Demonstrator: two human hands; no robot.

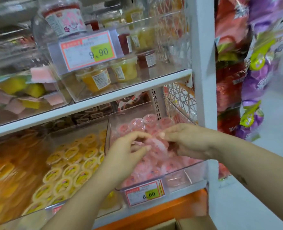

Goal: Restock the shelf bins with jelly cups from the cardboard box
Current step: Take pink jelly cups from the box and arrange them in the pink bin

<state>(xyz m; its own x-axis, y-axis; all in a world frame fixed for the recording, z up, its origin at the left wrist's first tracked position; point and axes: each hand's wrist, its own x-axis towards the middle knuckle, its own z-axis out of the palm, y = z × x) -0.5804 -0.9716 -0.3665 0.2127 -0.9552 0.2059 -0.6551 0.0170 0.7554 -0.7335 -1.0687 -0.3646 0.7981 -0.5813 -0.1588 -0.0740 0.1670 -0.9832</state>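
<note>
We are facing a shop shelf, and both our hands are reaching into a clear bin [188, 169] at the right end of the lower shelf. The bin is holding a heap of pink cups [154, 166], with a few standing in a row along its far wall. Our left hand [129, 150] and right hand [188, 141] are hovering close together over the heap. The fingers of both are curling and pinching at the pink cups between them. Motion blur is hiding how many each hand is gripping. A price tag [144, 194] reading 6.60 is sitting on the bin's near face.

Just to the left, a second bin [81, 128] is holding yellow cups [71, 170], their lids facing us. The box [169, 225] is showing only as a brown edge at the very near bottom, below the orange shelf lip [154, 211].

On the upper shelf, a top bin [170, 47] is carrying an upper tag [87, 48] reading 9.90 and is holding larger yellow and red tubs [96, 78]. Right of the white post [203, 63], red and purple bags [253, 80] are hanging.
</note>
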